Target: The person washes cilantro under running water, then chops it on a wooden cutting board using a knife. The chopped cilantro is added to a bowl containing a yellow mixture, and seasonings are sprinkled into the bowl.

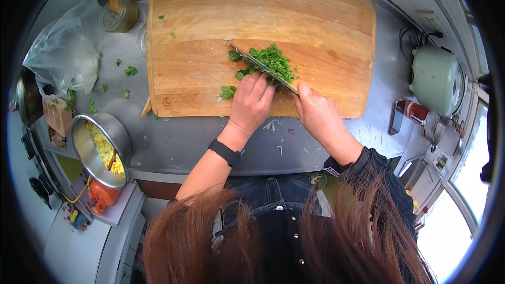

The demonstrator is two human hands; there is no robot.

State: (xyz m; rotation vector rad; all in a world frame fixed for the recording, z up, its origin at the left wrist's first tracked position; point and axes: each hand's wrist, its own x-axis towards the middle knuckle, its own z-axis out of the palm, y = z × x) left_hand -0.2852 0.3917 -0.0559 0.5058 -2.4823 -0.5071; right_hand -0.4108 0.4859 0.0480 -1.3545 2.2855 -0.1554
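Note:
My right hand [320, 116] grips the handle of a kitchen knife [252, 60]. The blade slants up and left across leafy green herbs, probably cilantro, on a large wooden cutting board [260, 8]. Close on the blade's left side, my left hand [252, 100] holds the uncut herbs [241, 74] down with bent fingers; part of them is hidden under it. Finely chopped herbs [276, 59] are heaped along the blade's right side. A loose sprig [227, 92] lies just left of my left hand, near the board's front edge.
Left of the board are a steel bowl [121, 130] with yellow scrambled egg and utensil handles, a plastic bag [67, 47], and a glass jar [130, 15] holding a wooden-handled utensil. Herb scraps [130, 71] dot the metal counter [177, 146]. A pale green appliance [434, 79] stands right.

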